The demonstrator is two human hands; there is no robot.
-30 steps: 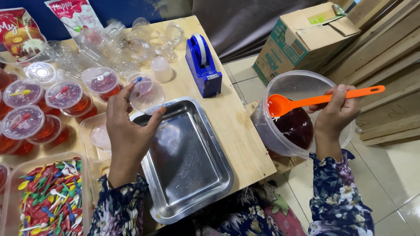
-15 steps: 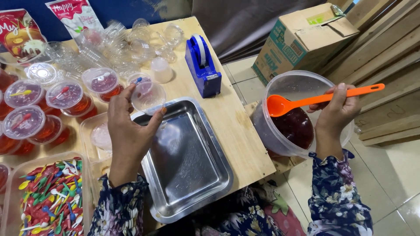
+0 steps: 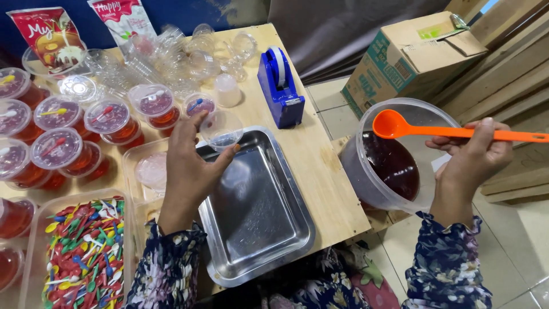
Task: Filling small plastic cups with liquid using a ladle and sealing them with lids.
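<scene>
1. Since the earlier frames the right hand [image 3: 472,154] has swung the orange ladle [image 3: 446,130] outward: its bowl now sits above the far rim of the clear tub [image 3: 366,171] instead of low over the dark red liquid, and the handle's end is cut off by the picture's right edge.
2. The steel tray [image 3: 257,212] lies at the surface's near right corner as before; its near rim overhangs the edge.
3. The box of coloured small spoons [image 3: 80,252] at the near left is partly cut off below.
4. The blue tape dispenser [image 3: 280,86] stands beyond the tray, near the right edge.
5. The left hand [image 3: 191,171] has kept its place over the tray's far left corner, fingers [image 3: 226,157] curled round an empty clear cup [image 3: 220,130].
6. The right fingers are closed on the ladle handle.
7. Lidded red cups [image 3: 108,123] crowd the left side; the heap of clear cups behind them is hard to separate.
</scene>
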